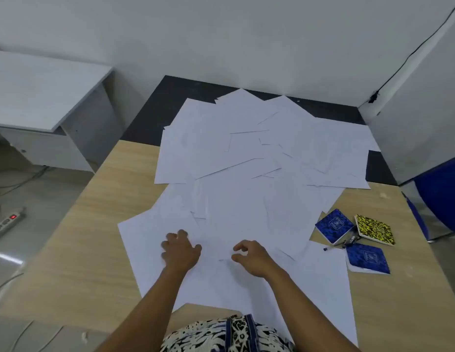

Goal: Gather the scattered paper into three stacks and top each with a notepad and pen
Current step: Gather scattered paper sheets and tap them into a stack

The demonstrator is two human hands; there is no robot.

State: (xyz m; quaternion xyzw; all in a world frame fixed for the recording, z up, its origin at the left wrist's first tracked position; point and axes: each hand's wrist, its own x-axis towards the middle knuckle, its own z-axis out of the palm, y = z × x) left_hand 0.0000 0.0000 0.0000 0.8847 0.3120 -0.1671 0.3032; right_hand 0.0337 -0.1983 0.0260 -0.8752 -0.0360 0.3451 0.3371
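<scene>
A: What can't I call here? The pens (348, 242) first: wedged between the three notepads, partly under the near blue notepad (368, 257); too small to count.

B: Cover print on the far blue notepad (334, 225)?

A: Blurred, unreadable. Same for the yellow notepad (375, 229).

B: Paper?

A: The sheets (246, 161) overlap so much I can't count them, and they hide most of the table (99, 224). Bottom edge cuts off the nearest sheet.

B: Hands?

A: Left hand (180, 251) fingertips curl down onto the paper; I can't tell if they pinch anything. Right hand (251, 257), same doubt. Both forearms run off the bottom edge.

B: Sides?

A: Blue chair (442, 194) cut off at right, power strip (8, 222) at left.
</scene>
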